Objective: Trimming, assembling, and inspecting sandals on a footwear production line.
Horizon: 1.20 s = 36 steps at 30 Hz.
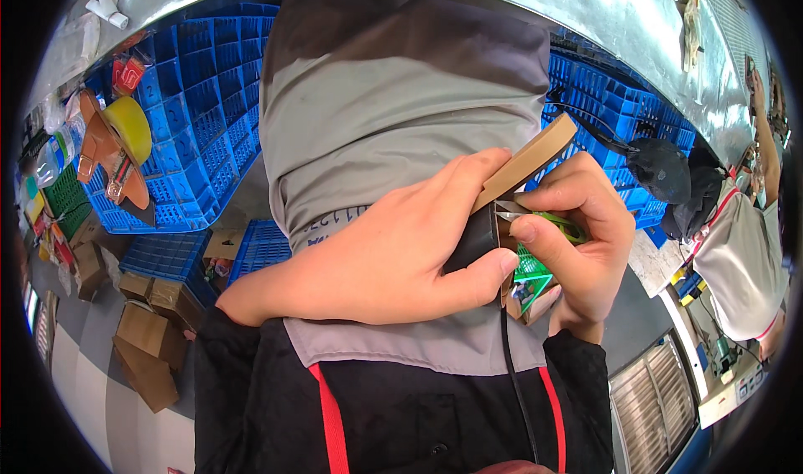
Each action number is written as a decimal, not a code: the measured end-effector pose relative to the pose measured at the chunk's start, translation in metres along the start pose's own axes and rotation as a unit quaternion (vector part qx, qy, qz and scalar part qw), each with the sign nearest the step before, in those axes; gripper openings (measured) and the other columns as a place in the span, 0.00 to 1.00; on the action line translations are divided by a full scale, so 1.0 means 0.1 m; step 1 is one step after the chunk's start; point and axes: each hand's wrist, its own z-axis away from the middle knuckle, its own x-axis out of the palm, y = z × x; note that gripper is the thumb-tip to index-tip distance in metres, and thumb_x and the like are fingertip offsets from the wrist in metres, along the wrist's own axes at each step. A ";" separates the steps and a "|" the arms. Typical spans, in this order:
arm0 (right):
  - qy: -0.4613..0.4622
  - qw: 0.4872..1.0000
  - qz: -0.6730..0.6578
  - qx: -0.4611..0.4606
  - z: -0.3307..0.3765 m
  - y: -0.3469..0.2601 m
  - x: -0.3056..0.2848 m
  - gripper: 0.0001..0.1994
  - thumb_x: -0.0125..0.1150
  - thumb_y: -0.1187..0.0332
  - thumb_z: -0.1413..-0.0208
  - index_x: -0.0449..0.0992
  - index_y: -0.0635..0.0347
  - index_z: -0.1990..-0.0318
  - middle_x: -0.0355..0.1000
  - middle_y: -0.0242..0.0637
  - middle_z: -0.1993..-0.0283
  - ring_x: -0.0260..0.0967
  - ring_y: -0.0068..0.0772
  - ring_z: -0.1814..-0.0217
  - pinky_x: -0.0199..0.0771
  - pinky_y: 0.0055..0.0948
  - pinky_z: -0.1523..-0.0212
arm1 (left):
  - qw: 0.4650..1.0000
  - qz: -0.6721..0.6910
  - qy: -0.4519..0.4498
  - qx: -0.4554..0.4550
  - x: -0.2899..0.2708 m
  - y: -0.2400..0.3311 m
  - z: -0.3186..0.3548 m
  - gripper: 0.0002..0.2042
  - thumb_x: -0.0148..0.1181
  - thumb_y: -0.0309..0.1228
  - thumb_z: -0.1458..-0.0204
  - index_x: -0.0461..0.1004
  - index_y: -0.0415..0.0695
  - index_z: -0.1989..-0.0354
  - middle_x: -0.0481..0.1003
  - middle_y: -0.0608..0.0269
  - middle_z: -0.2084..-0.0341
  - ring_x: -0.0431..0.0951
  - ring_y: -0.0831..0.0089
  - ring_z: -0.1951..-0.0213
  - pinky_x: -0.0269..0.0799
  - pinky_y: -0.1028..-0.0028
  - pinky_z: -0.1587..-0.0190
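Observation:
My left hand (pixel 401 248) is wrapped round a sandal with a tan-edged sole (pixel 527 160) and a black strap (pixel 478 240), holding it above my lap. Between the thumb and fingers of my right hand (pixel 577 231) are small thread snips (pixel 508 211) with pointed metal blades and green handles. Their tips are at the edge of the black strap, close to the sole; whether they touch it I cannot tell. From below the strap a thin black cord (pixel 508 348) hangs down over my grey apron (pixel 418 156). My left fingers hide much of the sandal.
Stacked blue crates (pixel 192 122) stand left, with brown sandals (pixel 113 156) and a yellow roll (pixel 130 129) beside them. More blue crates (pixel 619 97) and a black bag (pixel 661 169) are right. A metal table (pixel 611 5) spans the far side; another person (pixel 740 256) is far right.

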 end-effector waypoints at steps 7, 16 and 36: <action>-0.016 0.998 -0.056 0.036 0.02 0.05 -0.01 0.08 0.70 0.79 0.52 0.78 0.67 0.64 0.70 0.37 0.65 0.71 0.24 0.66 0.67 0.21 0.66 | 1.000 -0.021 0.005 -0.001 0.02 -0.01 -0.01 0.35 0.54 0.46 0.43 0.51 0.32 0.35 0.66 0.34 0.47 0.71 0.39 0.47 0.67 0.56 0.45; -0.014 0.993 -0.099 0.067 0.05 0.08 0.01 0.04 0.67 0.79 0.47 0.77 0.67 0.65 0.71 0.39 0.63 0.73 0.25 0.63 0.71 0.23 0.63 | 0.999 -0.006 -0.024 -0.026 0.00 0.01 -0.02 0.36 0.55 0.44 0.43 0.50 0.33 0.34 0.68 0.38 0.47 0.72 0.44 0.47 0.66 0.60 0.44; 0.100 0.981 0.120 -0.114 0.19 0.13 0.07 0.11 0.76 0.75 0.60 0.81 0.64 0.67 0.71 0.38 0.71 0.68 0.26 0.73 0.65 0.21 0.74 | 1.000 0.001 -0.009 0.008 0.03 0.00 0.00 0.36 0.59 0.41 0.45 0.52 0.33 0.34 0.69 0.41 0.48 0.73 0.47 0.47 0.68 0.62 0.45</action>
